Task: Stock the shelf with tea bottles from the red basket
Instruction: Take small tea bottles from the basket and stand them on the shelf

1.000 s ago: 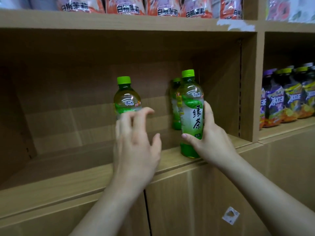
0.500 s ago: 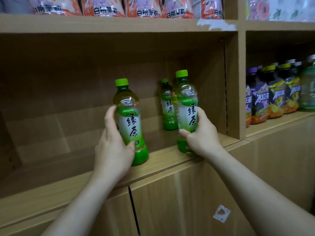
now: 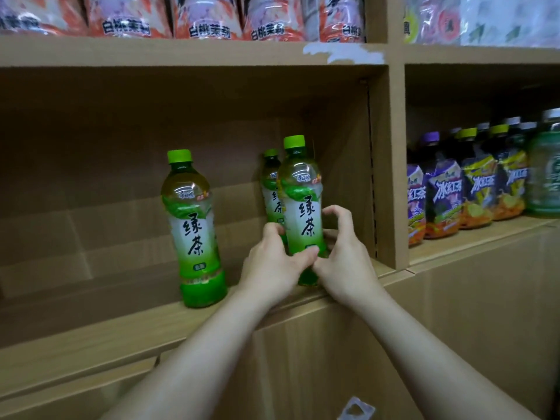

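Note:
Three green tea bottles with green caps stand on the wooden shelf [image 3: 127, 331]. The left bottle [image 3: 194, 228] stands alone near the front edge, with no hand on it. The front right bottle [image 3: 301, 204] is held low down by both hands: my left hand [image 3: 272, 265] wraps its left side, thumb across the front, and my right hand [image 3: 342, 256] curls round its right side. A third bottle [image 3: 271, 183] stands just behind it, partly hidden. The red basket is out of view.
A vertical divider [image 3: 391, 177] closes the compartment just right of the held bottle. Beyond it stand several purple and yellow iced tea bottles [image 3: 472, 189]. Orange packets [image 3: 206, 19] fill the shelf above. The compartment's left part holds nothing I can see.
My left hand let go of the left bottle, which now stands by itself, and moved right onto the front right bottle. My right hand stays on that bottle.

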Demonstrator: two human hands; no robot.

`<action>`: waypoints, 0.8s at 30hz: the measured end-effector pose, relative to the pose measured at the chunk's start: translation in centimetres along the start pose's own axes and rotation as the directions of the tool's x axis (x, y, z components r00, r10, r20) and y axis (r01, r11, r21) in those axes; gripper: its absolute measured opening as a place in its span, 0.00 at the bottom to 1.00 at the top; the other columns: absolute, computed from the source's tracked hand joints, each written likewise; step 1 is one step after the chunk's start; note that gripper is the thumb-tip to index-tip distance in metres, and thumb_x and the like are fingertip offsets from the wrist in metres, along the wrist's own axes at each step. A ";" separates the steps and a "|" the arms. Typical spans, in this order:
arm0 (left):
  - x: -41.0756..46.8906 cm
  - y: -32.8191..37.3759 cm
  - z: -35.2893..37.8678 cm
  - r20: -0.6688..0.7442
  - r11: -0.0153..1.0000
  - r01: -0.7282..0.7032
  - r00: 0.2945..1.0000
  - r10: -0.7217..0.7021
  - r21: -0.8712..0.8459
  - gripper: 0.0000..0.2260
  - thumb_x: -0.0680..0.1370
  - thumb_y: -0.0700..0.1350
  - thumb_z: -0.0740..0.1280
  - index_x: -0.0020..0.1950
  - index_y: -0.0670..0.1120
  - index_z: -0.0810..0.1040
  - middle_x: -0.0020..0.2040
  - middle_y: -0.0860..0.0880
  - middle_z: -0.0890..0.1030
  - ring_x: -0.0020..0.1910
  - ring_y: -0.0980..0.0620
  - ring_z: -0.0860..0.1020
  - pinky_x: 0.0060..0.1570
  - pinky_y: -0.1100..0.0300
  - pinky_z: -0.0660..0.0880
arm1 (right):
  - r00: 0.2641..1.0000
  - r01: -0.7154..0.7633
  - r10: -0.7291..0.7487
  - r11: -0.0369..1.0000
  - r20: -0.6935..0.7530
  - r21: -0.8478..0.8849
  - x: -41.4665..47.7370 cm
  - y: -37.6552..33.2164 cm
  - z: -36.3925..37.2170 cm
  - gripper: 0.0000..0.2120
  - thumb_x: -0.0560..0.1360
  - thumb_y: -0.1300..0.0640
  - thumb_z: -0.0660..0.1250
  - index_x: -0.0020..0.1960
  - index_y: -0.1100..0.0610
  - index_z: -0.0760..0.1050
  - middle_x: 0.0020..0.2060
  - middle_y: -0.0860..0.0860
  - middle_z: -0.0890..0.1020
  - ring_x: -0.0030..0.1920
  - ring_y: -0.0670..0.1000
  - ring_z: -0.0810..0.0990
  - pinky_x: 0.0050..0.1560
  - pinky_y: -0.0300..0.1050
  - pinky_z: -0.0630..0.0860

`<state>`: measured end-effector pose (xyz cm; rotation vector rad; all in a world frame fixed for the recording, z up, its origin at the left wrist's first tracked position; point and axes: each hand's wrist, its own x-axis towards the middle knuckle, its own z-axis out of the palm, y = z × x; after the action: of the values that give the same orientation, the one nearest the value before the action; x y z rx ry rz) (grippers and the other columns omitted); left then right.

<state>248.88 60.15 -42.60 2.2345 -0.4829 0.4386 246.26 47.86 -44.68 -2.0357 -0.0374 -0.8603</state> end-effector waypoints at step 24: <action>10.3 0.6 5.7 -0.026 0.986 0.148 0.988 -0.150 -0.076 0.08 0.74 0.46 0.72 0.49 0.48 0.74 0.47 0.47 0.81 0.48 0.45 0.80 0.50 0.54 0.78 | 0.872 -0.470 0.348 0.394 0.345 0.790 6.3 2.2 -1.2 0.26 0.78 0.65 0.59 0.74 0.49 0.63 0.60 0.55 0.76 0.62 0.58 0.76 0.59 0.60 0.77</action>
<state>258.40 53.42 -41.07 2.1712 -0.3072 0.3717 251.12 43.81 -42.18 -1.0257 -0.0202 -0.2534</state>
